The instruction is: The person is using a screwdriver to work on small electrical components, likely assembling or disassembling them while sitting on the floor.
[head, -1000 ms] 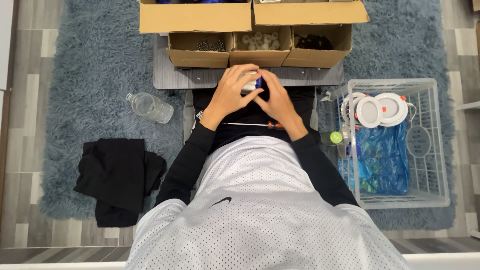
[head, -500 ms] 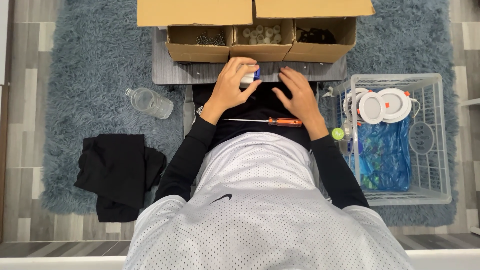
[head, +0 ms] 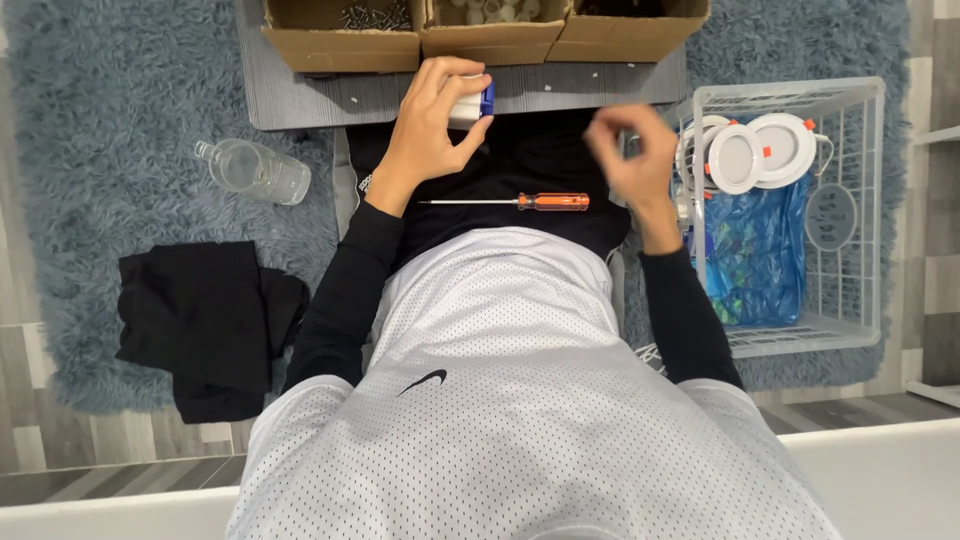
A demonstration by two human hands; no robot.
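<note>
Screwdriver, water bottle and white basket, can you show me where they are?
Screwdriver (head: 553, 202), head view, on its orange handle.
Water bottle (head: 258, 171), head view, on its clear body.
White basket (head: 790, 90), head view, on its top rim.

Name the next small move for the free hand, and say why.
Probably bring the right hand down to the screwdriver and pick it up. That hand looks empty and blurred, beside the basket; the left hand holds a small white and blue part.

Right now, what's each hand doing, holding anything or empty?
Left hand: closed around a small white and blue part.
Right hand: blurred, fingers curled, beside the white basket; any hold cannot be told.
</note>
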